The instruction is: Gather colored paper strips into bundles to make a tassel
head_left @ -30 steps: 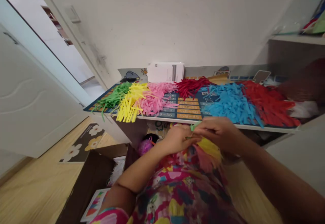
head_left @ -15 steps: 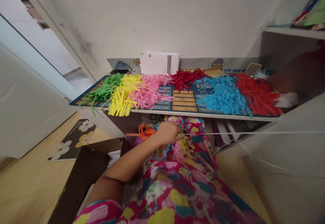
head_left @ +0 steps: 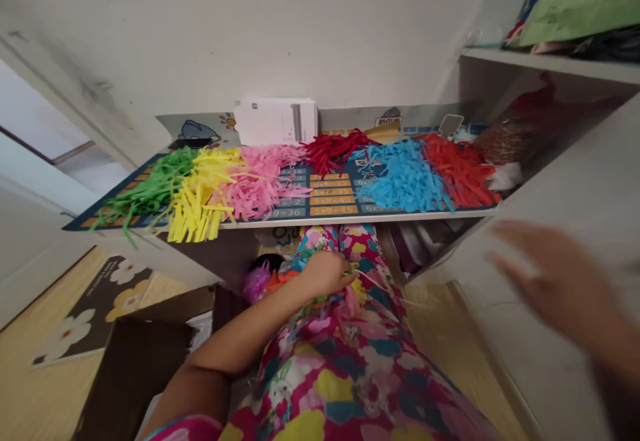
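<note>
Multicoloured paper strips in a small bundle [head_left: 350, 280] sit on the lap of the person's bright floral dress [head_left: 350, 374], pinned under the fingers of the left hand [head_left: 327, 273]. That hand is curled shut on the bundle, knuckles up, with yellow, blue and pink ends poking out past the fingertips. A thin pale thread [head_left: 380, 282] runs away from the left hand toward the right, though blur hides where it ends. The right hand [head_left: 545, 281] hovers well apart from the bundle, out to the side and raised; its fingers are spread and nothing shows in it, but it is strongly blurred.

Just beyond the left hand is the front edge of the table [head_left: 350, 218], covered by a dark blue printed mat [head_left: 325, 194]. On it, from far left to far right of the left hand, lie piles of cut paper: green strips [head_left: 150, 188], yellow strips [head_left: 197, 194], pink strips [head_left: 255, 181], dark red strips [head_left: 333, 151], blue strips [head_left: 405, 174] and red strips [head_left: 457, 168]. A white box [head_left: 275, 121] stands behind them against the wall. Below and left of the left hand is a brown cardboard box [head_left: 150, 354] on the wooden floor [head_left: 45, 394].
</note>
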`<state>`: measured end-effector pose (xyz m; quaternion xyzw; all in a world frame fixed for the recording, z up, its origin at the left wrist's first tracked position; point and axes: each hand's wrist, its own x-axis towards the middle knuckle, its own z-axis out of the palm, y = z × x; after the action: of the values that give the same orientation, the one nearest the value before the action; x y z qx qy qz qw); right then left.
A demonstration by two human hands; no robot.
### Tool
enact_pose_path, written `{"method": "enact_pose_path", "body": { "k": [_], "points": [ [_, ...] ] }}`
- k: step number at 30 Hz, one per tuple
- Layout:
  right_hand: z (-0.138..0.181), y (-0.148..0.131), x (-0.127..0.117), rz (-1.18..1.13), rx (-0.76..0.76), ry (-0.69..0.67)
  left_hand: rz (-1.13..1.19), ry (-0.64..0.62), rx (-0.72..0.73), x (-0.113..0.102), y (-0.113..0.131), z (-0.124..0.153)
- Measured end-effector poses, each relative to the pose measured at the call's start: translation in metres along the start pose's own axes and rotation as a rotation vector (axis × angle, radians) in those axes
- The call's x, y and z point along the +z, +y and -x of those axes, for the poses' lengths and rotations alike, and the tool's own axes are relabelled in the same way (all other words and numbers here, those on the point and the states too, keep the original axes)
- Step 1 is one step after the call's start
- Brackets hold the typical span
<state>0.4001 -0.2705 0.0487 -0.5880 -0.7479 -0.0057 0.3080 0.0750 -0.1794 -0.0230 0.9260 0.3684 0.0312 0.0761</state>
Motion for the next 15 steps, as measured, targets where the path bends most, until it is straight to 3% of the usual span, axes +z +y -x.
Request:
{"method": "enact_pose_path", "body": {
  "k": [3,6,8,11,15],
  "points": [
    [-0.004,-0.039,0.082,-0.213,-0.115,-0.324,0.006,-0.010,-0.012,-0.002,0.004,-0.001],
    [-0.021,-0.073,0.141,-0.433,-0.036,-0.585,0.027,-0.005,-0.054,-0.013,-0.004,0.013],
    [-0.035,-0.079,0.152,-0.492,0.023,-0.594,0.070,0.041,-0.081,-0.023,-0.016,0.030],
    [-0.056,-0.074,0.144,-0.507,0.025,-0.523,0.072,0.102,-0.195,-0.038,-0.039,0.059],
    [-0.070,-0.075,0.130,-0.513,0.020,-0.472,0.040,0.049,-0.228,-0.049,-0.061,0.082]
  ]
}}
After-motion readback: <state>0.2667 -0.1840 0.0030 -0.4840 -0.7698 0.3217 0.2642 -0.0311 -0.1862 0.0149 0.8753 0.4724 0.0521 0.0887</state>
